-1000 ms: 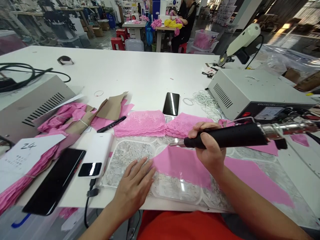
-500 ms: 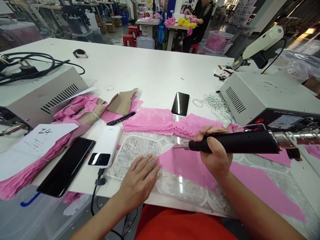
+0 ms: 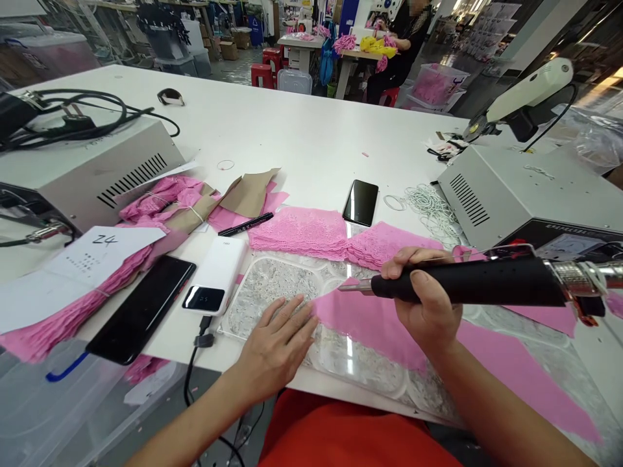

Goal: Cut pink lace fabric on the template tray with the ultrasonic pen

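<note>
My right hand (image 3: 428, 298) is closed around the black handle of an ultrasonic welding gun (image 3: 467, 283). The gun lies nearly level, its metal tip pointing left over the narrow end of a pink fabric piece (image 3: 370, 327); whether the tip touches the cloth I cannot tell. My left hand (image 3: 282, 340) rests flat, fingers extended, on the clear patterned mat (image 3: 272, 288), fingertips by the fabric's left corner. Another pink piece (image 3: 525, 376) spreads to the right, partly behind my right forearm. Stacked pink lace pieces (image 3: 299, 230) lie just beyond the mat.
Left of the mat are a white power bank (image 3: 214, 275) with a cable, a large black phone (image 3: 141, 310), a pen (image 3: 246, 224) and bundled pink fabric (image 3: 117, 263). Grey machine boxes (image 3: 540, 188) flank both sides. A smaller phone (image 3: 361, 202) lies farther back. One person sits beyond the table.
The view has shifted slightly, so table items appear farther right. The gun's tip sits a little farther left relative to the mat. Both hands keep their poses.
</note>
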Motion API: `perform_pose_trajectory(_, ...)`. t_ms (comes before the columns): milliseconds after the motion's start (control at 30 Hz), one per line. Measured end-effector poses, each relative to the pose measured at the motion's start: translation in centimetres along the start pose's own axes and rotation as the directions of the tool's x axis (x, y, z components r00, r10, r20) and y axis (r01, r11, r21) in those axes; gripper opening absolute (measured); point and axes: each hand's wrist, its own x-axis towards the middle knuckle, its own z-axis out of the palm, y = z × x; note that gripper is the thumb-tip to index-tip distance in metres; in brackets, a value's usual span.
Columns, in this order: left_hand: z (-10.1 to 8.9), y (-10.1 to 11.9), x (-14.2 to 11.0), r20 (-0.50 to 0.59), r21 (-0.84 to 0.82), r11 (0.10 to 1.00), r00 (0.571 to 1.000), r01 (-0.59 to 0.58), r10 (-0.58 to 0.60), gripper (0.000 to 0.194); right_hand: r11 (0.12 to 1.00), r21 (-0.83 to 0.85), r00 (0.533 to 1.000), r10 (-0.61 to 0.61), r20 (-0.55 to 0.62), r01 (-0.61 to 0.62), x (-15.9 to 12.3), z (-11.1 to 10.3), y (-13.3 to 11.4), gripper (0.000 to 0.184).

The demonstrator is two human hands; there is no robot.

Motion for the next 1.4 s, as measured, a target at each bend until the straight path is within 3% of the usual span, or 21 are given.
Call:
perform_pose_trajectory(500,-0.1,0.1,-0.2,0.023,-0.005,1.000,1.000,0.016,-0.016,0.027,0.999,-0.024,0.998,0.035,0.050,-0.034,-0.5,0.6,0.2,0.008)
perform_pose_trajectory(933,-0.3,0.2,-0.3,0.031,0.017,1.000,1.000,0.002,-0.003,0.028,0.992,0.078,0.990,0.086,0.111,-0.095,-1.6,3.2,0.6,0.008)
perform_pose_trajectory(1400,-0.2,0.2,-0.1,0.009,0.003,1.000,1.000,0.006,-0.006,0.027,0.997,0.025,0.986,0.066,0.151,-0.071,-1.8,3.3,1.0,0.008)
